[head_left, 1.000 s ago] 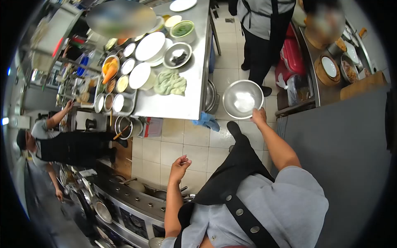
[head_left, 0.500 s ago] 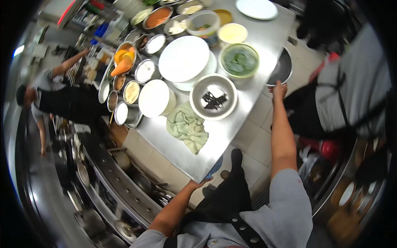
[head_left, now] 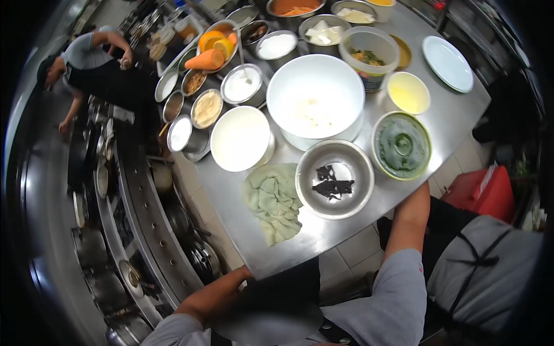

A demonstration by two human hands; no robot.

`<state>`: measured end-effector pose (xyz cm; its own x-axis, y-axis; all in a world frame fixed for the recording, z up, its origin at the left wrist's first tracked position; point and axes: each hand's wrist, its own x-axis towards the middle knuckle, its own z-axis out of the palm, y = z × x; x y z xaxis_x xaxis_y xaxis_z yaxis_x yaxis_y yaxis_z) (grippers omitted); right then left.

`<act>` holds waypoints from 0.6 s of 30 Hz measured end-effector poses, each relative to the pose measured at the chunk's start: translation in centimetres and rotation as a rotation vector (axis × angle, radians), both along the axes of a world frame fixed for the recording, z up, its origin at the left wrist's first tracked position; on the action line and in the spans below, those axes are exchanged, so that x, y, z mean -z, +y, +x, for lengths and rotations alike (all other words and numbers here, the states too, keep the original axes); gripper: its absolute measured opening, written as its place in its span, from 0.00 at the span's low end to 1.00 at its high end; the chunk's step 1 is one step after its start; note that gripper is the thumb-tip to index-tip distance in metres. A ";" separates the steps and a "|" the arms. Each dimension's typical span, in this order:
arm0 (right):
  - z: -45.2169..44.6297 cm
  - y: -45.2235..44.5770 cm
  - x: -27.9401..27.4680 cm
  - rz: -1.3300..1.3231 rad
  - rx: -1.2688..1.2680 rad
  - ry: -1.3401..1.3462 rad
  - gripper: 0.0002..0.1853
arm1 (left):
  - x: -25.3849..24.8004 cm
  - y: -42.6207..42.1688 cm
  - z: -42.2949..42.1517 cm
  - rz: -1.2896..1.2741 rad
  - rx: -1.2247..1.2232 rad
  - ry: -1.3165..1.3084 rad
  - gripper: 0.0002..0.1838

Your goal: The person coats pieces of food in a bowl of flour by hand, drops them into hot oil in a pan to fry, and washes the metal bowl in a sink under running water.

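Note:
My left hand [head_left: 246,272] is at the near corner of the steel table [head_left: 268,259], its fingers hidden. My right forearm [head_left: 412,213] reaches under the table's right edge, which hides the hand and anything in it. Nearest on the tabletop are a crumpled green cloth [head_left: 271,202] and a steel bowl [head_left: 363,199] with dark strips in it. Beside that bowl stands a tub of green liquid [head_left: 402,145]. Behind are a large white bowl [head_left: 315,86] with pale residue and a white tub [head_left: 239,138].
Several steel containers of ingredients, such as a white-filled one [head_left: 242,85], line the table's far left. A pale plate [head_left: 448,63] lies far right. A person [head_left: 467,271] in an apron is close on my right; another person [head_left: 95,75] works at the stove side. A red bin [head_left: 482,193] stands beyond.
My view has moved closer over the table. My right hand, which held the rim of a dark pan beside the table, has gone below the table edge; the pan is out of sight.

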<state>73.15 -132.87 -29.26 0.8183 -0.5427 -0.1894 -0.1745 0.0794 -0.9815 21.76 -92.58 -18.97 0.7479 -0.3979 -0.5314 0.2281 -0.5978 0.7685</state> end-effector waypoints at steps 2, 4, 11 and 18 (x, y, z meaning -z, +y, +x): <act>0.4 0.1 1.3 -0.146 -0.060 0.019 0.12 | -0.4 0.0 0.4 -0.010 0.010 -0.031 0.29; 0.2 0.0 2.8 -0.291 -0.139 0.003 0.13 | -1.2 -0.3 0.6 -0.013 0.000 -0.062 0.28; -14.9 7.7 4.5 -0.605 -0.458 -0.070 0.14 | 1.2 -1.3 -1.9 -0.029 -0.542 0.084 0.20; -40.4 13.2 4.0 -0.471 -1.337 0.289 0.16 | -5.0 -2.1 -1.3 -0.220 -1.038 0.386 0.14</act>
